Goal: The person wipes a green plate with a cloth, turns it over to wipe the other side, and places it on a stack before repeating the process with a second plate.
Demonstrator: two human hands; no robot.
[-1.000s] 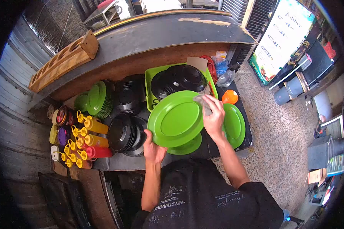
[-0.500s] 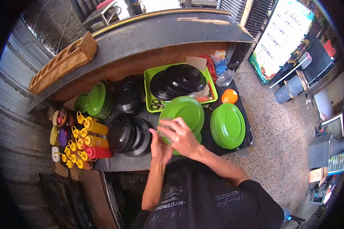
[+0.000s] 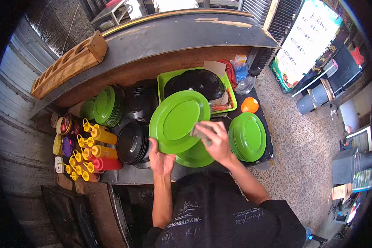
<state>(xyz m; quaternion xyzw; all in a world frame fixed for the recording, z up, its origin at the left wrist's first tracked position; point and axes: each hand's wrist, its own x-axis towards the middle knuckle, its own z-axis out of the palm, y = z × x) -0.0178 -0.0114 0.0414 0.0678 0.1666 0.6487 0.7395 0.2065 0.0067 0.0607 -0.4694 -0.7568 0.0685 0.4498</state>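
Observation:
My left hand grips the lower left rim of a green oval plate, thumb on top and fingers beneath. The plate is raised and tilted above the counter. My right hand is closed around a greyish cloth at the plate's lower right edge. Beneath the held plate lies another green plate, partly covered. To the right stands a stack of green plates. On the left, stacked black plates sit close to my left hand.
Behind is a green tray with black plates. Yellow and red squeeze bottles and more green plates stand left. An orange cup and a clear bottle are back right. A raised dark shelf runs behind.
The held green plate has moved left and turned its face more toward the camera. My left hand has shifted slightly left, and my right hand has moved right, to the plate's edge.

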